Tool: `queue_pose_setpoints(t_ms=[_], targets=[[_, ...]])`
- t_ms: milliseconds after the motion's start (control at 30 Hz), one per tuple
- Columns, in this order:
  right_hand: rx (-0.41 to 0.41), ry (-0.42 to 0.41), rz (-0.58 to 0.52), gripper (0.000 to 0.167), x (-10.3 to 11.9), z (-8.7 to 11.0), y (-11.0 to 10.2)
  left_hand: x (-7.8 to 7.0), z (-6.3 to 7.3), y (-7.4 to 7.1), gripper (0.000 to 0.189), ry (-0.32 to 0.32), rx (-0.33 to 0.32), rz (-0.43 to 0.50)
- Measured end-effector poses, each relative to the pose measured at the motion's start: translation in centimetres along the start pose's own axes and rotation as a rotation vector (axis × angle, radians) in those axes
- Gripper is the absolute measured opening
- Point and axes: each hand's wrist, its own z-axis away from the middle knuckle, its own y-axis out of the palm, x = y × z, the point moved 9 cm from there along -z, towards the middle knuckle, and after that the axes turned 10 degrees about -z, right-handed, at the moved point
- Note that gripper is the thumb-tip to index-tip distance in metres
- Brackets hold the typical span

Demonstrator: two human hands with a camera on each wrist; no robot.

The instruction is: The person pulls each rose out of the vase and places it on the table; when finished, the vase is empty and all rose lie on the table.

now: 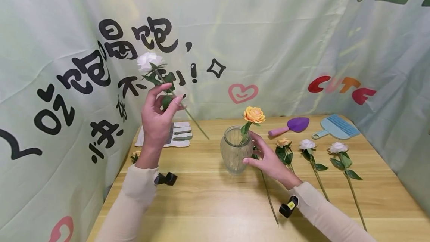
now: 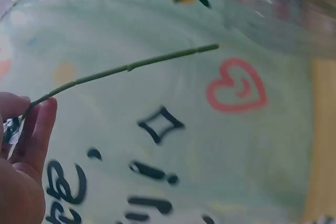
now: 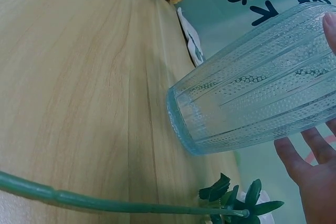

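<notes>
My left hand [image 1: 158,118] pinches the stem of a white artificial rose [image 1: 150,62] between thumb and fingers, raised above the table. The bloom tilts up to the left, and the bare green stem [image 2: 128,68] slants down to the right toward the vase. My right hand [image 1: 270,160] holds the side of a clear ribbed glass vase [image 1: 231,158], its thumb on the near side and fingers on the far side. An orange rose [image 1: 254,115] leans out over the vase mouth, its leafy stem inside. The vase base [image 3: 181,121] stands close over the wooden table.
Right of the vase lie an orange rose [image 1: 283,143] and two white roses [image 1: 307,144]. Another stem [image 1: 268,193] lies under my right hand. Farther back are a purple trowel [image 1: 298,124] and a blue dustpan-like tool [image 1: 339,127]. Gloves [image 1: 181,135] lie behind my left hand.
</notes>
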Motion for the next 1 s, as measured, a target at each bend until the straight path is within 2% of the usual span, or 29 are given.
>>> queue_pose_setpoints(t_ms=[67, 167, 300, 400, 567, 767, 900, 1000], targets=[[-0.005, 0.004, 0.007, 0.09, 0.0, 0.1, -0.1, 1.2, 0.6, -0.8, 0.043, -0.054, 0.036, -0.038], [-0.008, 0.008, 0.015, 0.09, -0.1, 0.1, -0.2, 3.4, 1.9, -1.9, 0.044, -0.184, 0.126, -0.138], [-0.003, 0.0, 0.001, 0.09, 0.0, 0.1, -0.1, 6.4, 4.2, -3.7, 0.043, -0.358, 0.264, -0.315], [0.0, -0.008, -0.014, 0.091, 0.2, 0.0, 0.0, 8.3, 6.0, -5.3, 0.044, -0.456, 0.334, -0.403], [-0.001, -0.011, -0.019, 0.091, 0.2, 0.0, 0.1, 11.3, 9.5, -7.6, 0.049, -0.6, 0.397, -0.43], [-0.001, -0.008, -0.025, 0.091, 0.0, -0.1, 0.0, 14.6, 13.5, -9.3, 0.049, -0.735, 0.467, -0.486], [0.0, -0.004, -0.032, 0.091, -0.1, -0.1, 0.1, 16.5, 15.8, -10.0, 0.049, -0.819, 0.513, -0.492], [-0.002, -0.006, -0.026, 0.092, 0.0, -0.1, 0.0, 17.4, 17.3, -9.8, 0.049, -0.852, 0.56, -0.477]])
